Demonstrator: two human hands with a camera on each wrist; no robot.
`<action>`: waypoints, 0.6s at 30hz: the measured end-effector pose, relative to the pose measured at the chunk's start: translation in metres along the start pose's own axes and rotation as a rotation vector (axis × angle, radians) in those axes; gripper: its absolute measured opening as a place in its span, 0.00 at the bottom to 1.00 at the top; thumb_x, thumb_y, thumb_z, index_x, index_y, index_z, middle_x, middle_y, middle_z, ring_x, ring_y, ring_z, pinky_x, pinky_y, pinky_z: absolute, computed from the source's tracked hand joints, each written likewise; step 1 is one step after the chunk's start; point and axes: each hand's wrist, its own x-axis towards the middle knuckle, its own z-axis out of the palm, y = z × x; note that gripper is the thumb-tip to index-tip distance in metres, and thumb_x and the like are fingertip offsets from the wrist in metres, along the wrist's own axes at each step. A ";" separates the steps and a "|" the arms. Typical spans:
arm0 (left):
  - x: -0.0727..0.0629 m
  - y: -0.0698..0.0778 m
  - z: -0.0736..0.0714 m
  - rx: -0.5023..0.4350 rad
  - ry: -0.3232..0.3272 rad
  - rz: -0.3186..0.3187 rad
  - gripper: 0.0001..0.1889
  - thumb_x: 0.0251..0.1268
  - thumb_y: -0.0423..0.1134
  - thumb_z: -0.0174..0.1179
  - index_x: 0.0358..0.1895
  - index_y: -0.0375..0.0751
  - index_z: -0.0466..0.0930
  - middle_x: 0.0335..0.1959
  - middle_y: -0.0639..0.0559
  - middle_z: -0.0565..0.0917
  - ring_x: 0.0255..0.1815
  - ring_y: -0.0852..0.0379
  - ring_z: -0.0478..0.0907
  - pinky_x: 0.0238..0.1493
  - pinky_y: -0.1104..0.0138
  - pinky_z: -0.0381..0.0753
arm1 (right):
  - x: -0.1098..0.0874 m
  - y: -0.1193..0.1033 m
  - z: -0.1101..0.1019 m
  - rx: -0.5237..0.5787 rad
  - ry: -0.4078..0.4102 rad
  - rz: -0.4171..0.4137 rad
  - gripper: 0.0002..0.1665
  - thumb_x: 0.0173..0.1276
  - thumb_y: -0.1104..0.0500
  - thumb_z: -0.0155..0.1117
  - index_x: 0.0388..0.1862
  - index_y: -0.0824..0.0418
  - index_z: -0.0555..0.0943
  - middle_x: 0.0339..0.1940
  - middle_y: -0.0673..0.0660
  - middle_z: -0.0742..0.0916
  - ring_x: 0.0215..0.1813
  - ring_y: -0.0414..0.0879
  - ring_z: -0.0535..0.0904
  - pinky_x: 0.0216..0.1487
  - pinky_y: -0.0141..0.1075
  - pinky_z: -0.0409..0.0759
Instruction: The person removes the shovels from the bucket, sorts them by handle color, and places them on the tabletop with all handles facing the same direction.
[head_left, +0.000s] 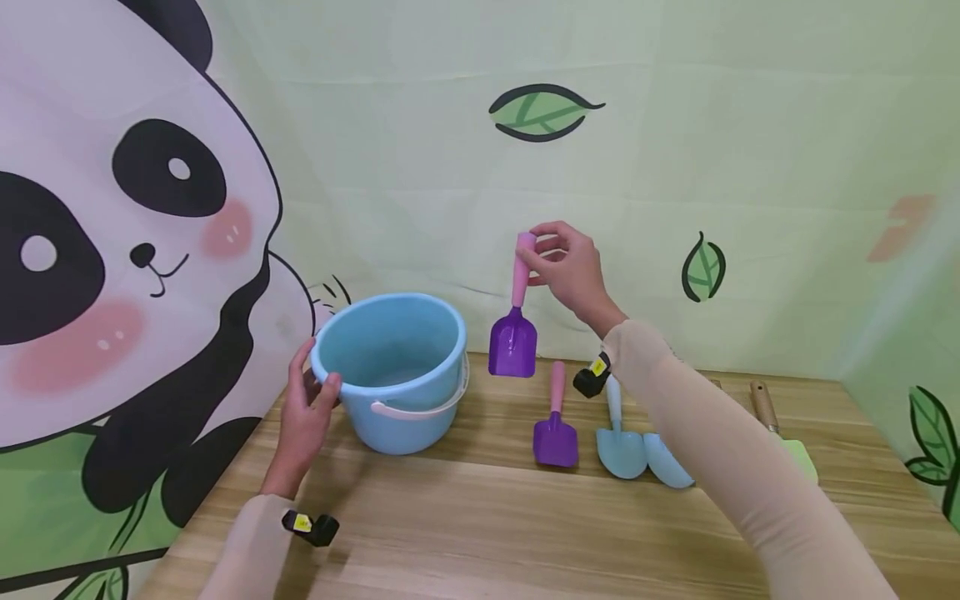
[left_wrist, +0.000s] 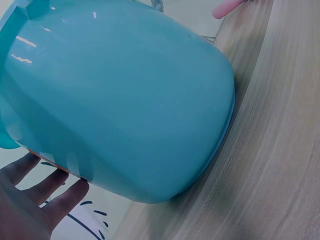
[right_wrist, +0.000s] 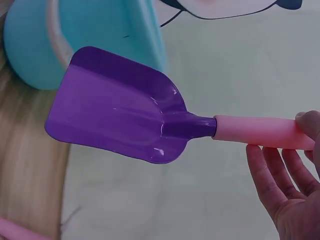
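A light blue bucket point(head_left: 405, 425) stands upright on the wooden table. My left hand point(head_left: 306, 421) holds it at the left of its rim, thumb against the rim edge; the left wrist view shows three fingers point(left_wrist: 65, 200) against its outer wall. My right hand point(head_left: 573, 267) pinches the pink handle of a small purple shovel point(head_left: 513, 343) near its top end. This shovel hangs blade down in the air, right of the bucket. In the right wrist view the purple shovel point(right_wrist: 120, 107) has nothing in its blade. Below it, a similar purple shovel point(head_left: 556, 442) lies on the table.
Right of that lie two light blue shovels point(head_left: 622, 454), one partly behind my right sleeve, and a green shovel point(head_left: 798, 458) with a wooden handle. The bucket's white handle point(head_left: 420, 412) hangs down in front. A printed panda backdrop point(head_left: 420, 192) rises behind the table point(head_left: 450, 525).
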 end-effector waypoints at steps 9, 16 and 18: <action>0.001 0.000 0.000 -0.008 0.000 -0.008 0.36 0.80 0.50 0.54 0.83 0.64 0.46 0.80 0.44 0.61 0.74 0.36 0.66 0.62 0.42 0.75 | -0.018 0.055 0.015 0.010 0.011 0.159 0.21 0.69 0.58 0.72 0.59 0.62 0.80 0.47 0.64 0.85 0.40 0.54 0.88 0.37 0.45 0.90; 0.001 0.001 0.000 -0.005 0.000 -0.016 0.36 0.79 0.51 0.54 0.83 0.64 0.46 0.80 0.44 0.61 0.74 0.36 0.66 0.62 0.41 0.75 | -0.032 0.089 0.028 0.026 -0.016 0.269 0.21 0.71 0.58 0.71 0.59 0.63 0.80 0.48 0.65 0.84 0.40 0.57 0.89 0.36 0.45 0.90; 0.001 0.000 0.000 -0.005 0.002 -0.016 0.36 0.79 0.52 0.54 0.83 0.64 0.46 0.80 0.44 0.61 0.74 0.36 0.66 0.62 0.41 0.75 | -0.036 0.095 0.031 0.044 -0.024 0.309 0.21 0.71 0.59 0.71 0.59 0.64 0.80 0.49 0.66 0.84 0.40 0.56 0.89 0.38 0.47 0.90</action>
